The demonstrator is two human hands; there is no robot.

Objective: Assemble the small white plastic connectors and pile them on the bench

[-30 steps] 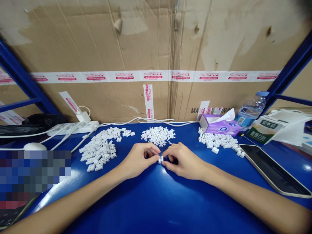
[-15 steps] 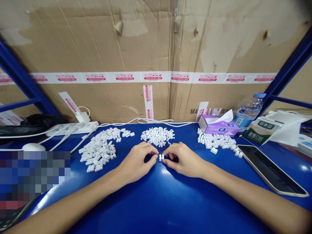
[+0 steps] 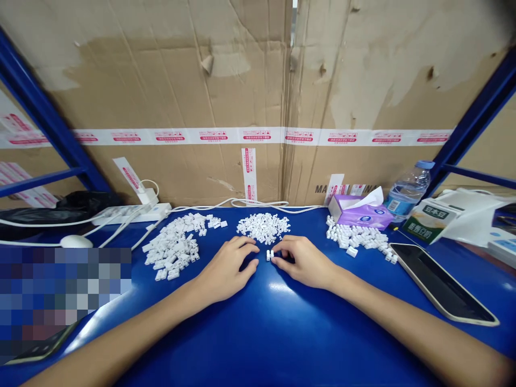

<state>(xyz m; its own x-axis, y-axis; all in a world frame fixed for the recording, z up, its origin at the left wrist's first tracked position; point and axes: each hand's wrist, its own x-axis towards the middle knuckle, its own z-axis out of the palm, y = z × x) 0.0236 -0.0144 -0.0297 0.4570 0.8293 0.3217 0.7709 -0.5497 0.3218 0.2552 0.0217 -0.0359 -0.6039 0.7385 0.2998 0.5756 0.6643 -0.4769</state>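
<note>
The left hand [image 3: 228, 269] has drawn away from the small white piece [image 3: 268, 256], which its fingertips met a second ago; a gap of blue bench [image 3: 278, 333] now shows between them. Its grip is released, with the thumb and forefinger spread apart and nothing between them. The right hand [image 3: 308, 260] has its grip on the piece, pinching it at its right side between thumb and forefinger. The piece is at the centre of the bench, between the two hands and just in front of the middle pile of tiny white parts [image 3: 263, 228]. A heap of white housings [image 3: 173, 244] lies to the left, and a cluster of white blocks [image 3: 357, 236] to the right, in front of the purple tissue pack [image 3: 363, 215] and near the phone [image 3: 445, 282].
</note>
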